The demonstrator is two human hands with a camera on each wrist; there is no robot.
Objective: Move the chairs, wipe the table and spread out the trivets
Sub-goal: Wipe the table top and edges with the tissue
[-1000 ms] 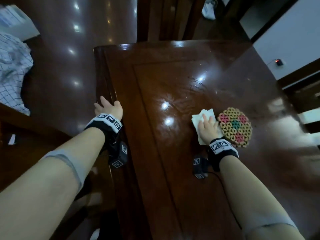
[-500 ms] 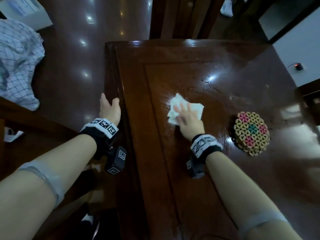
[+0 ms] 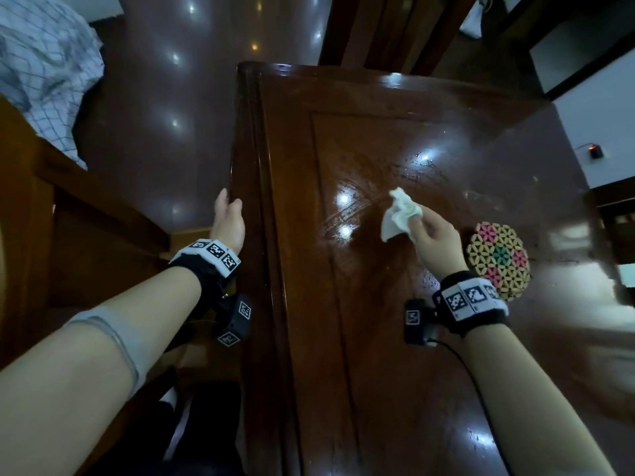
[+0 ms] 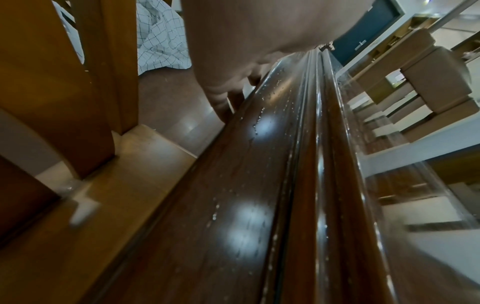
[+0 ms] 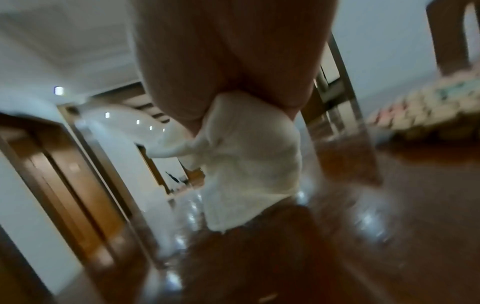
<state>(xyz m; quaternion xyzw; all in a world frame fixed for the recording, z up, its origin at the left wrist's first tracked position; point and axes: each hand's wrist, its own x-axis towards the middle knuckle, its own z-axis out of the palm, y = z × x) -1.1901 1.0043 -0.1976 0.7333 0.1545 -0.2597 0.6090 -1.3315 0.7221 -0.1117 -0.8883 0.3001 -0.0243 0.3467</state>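
Overhead, right hand (image 3: 434, 240) pinching tissue (image 3: 400, 216) — fingers hidden

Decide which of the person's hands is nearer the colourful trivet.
Right. The right hand, holding the tissue, is just beside the trivet; the left hand rests on the table's far edge.

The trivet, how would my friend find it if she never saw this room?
Find the shiny dark wooden table. Near its right side, beside the right hand holding a white tissue, lies the trivet: the only round, colourful, flower-patterned thing there.
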